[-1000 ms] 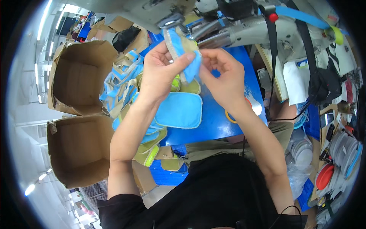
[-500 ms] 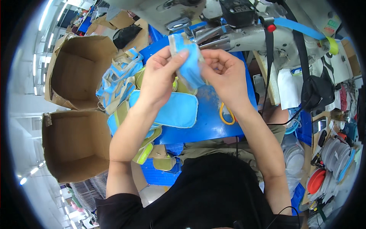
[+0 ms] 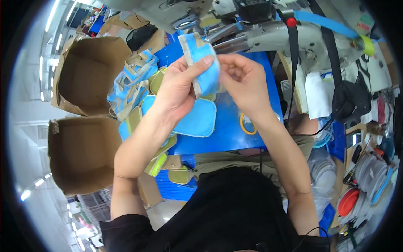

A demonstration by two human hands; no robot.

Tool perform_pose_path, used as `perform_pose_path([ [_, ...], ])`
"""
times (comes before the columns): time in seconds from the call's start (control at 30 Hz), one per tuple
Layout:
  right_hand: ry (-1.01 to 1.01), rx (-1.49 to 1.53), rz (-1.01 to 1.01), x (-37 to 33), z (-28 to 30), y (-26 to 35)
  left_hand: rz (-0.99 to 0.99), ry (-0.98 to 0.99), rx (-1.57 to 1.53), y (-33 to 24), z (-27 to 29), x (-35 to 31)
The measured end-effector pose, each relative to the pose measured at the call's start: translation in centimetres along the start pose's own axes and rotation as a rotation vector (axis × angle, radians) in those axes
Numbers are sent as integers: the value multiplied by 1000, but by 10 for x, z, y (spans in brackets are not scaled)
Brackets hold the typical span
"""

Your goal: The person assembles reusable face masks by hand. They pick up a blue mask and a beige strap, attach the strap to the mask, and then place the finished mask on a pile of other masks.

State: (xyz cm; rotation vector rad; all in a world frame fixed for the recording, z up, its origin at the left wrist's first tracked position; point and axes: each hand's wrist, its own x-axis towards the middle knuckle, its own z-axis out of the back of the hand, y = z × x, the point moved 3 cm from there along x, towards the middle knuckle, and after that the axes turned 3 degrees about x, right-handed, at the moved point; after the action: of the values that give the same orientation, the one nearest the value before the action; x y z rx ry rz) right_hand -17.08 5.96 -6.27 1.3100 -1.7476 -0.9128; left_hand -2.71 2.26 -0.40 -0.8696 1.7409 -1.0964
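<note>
Between my hands, above the blue table, is a blue fabric piece (image 3: 206, 80) with a beige edge strip along its left side. My left hand (image 3: 178, 84) pinches it by that strip, thumb lying across the front. The right hand (image 3: 245, 80) has thumb and curled fingers closed on its right edge; the exact fingertips are partly hidden. Just beyond the fabric is the metal head of a sewing machine (image 3: 226, 40). Below my left hand lies a flat blue padded panel (image 3: 196, 122) on the table.
Blue-and-beige strips (image 3: 132, 84) are heaped at the table's left, beside olive pieces (image 3: 157, 82). Two cardboard boxes (image 3: 90, 44) (image 3: 86, 122) stand farther left. Orange-handled scissors (image 3: 247, 131) lie below my right hand. Black straps (image 3: 294, 67) hang at the right.
The fabric piece has turned a little, so its beige strip and more of its blue face show. Both hands keep hold of it. The whole view has shifted slightly.
</note>
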Motion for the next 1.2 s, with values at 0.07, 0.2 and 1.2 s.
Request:
perform_pose_path([
  [0.07, 32, 10, -22, -2, -1, 3, 9, -19, 18, -1, -3, 0],
  [0.2, 37, 24, -62, -4, -3, 8, 2, -8, 38, -3, -4, 1],
  [1.2, 34, -185, 30, -8, 9, 22, 36, -22, -34, -7, -6, -14],
])
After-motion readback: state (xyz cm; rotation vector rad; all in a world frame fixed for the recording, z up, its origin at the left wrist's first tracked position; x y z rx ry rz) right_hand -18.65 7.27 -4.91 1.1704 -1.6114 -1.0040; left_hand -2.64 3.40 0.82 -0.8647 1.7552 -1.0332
